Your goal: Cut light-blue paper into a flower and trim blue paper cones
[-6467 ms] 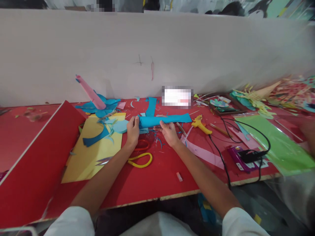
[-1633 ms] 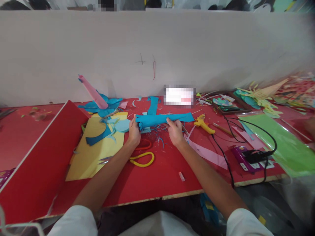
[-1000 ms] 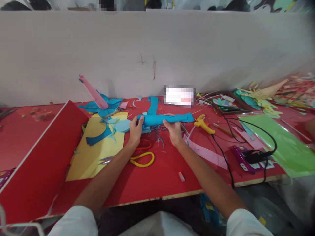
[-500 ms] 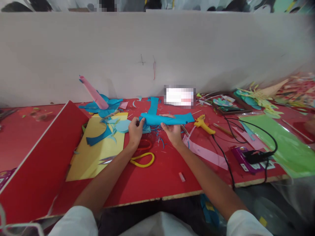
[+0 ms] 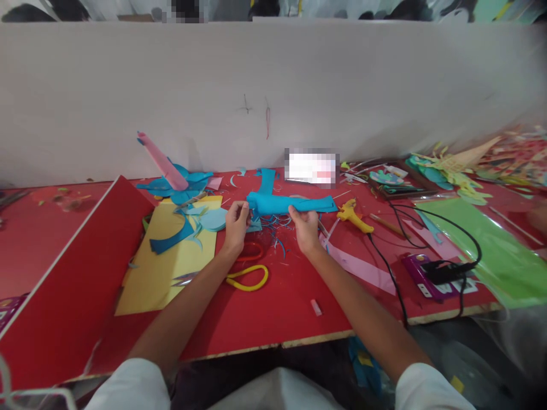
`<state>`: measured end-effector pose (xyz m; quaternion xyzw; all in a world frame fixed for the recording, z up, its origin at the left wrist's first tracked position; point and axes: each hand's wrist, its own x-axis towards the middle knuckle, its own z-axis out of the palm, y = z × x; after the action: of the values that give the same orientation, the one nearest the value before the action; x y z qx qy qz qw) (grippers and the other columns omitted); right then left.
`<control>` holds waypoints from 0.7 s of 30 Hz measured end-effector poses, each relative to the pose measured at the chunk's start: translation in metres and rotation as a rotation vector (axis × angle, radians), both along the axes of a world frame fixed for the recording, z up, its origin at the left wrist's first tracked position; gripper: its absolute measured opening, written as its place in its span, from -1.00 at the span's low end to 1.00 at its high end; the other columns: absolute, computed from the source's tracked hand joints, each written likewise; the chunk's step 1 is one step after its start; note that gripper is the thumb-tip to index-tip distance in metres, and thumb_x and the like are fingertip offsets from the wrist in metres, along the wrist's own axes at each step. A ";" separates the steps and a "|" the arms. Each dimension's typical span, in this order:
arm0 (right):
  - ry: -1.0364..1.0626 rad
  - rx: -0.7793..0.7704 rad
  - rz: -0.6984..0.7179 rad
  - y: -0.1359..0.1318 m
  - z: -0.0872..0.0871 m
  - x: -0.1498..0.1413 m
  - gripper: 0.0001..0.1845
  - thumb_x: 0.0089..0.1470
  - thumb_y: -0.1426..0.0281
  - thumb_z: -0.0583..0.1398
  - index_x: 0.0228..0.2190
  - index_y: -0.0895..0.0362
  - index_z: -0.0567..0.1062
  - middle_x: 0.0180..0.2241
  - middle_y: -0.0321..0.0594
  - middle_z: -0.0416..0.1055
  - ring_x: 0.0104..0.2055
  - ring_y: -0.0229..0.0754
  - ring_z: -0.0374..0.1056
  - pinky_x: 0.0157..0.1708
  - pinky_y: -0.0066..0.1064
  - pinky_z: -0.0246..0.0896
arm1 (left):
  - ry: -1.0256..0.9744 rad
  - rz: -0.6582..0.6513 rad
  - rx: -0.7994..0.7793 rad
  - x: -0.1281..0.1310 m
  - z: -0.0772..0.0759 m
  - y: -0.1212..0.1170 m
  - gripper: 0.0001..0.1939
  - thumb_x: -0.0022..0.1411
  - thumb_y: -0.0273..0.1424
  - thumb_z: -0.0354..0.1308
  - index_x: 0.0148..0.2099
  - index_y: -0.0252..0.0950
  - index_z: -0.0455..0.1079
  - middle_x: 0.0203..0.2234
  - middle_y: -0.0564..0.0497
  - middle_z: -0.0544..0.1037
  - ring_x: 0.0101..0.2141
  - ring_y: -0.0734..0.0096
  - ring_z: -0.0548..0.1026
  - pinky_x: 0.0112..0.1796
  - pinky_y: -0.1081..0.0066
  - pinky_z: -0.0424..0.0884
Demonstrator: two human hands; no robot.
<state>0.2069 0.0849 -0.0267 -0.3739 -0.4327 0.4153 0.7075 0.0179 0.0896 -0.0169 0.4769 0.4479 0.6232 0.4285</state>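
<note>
A sheet of blue paper [image 5: 277,204], rolled into a tube, lies level between my two hands above the table. My left hand [image 5: 236,225] pinches at the tube's left end, fingertips together at its edge. Under the right half, my right hand [image 5: 306,228] grips the tube, thumb on the near side and the other fingers partly hidden behind it. Beneath and beyond are a flat blue strip [image 5: 267,182] and thin blue paper shreds [image 5: 280,226]. Yellow-handled scissors [image 5: 248,279] lie close to my left forearm, with a red handle [image 5: 252,251] just beyond.
A yellow glue gun [image 5: 354,216] with a black cord lies right of the tube, near a purple power strip [image 5: 431,279]. Yellow card [image 5: 149,273] with blue cutouts is on the left, a pink paper cone [image 5: 162,162] behind it. Green sheets [image 5: 478,250] lie right.
The blue tube has turned and become more tightly rolled. My right hand has shifted slightly right along it, its fingers now lower behind the paper; my left hand stays at the left end.
</note>
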 end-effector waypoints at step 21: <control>0.051 -0.021 0.092 0.000 -0.002 0.000 -0.50 0.01 0.01 0.48 -0.15 0.07 0.61 -0.19 -0.16 0.66 -0.06 0.02 0.58 0.13 0.02 0.50 | -0.022 -0.069 -0.100 0.005 0.009 -0.005 -0.38 0.10 0.12 0.43 -0.42 -0.23 0.20 -0.52 0.15 0.17 -0.51 0.55 0.15 -0.55 0.52 0.13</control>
<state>0.2066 0.0848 -0.0290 -0.3501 -0.4270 0.4612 0.6945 0.0228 0.0842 -0.0080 0.4634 0.4570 0.5902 0.4777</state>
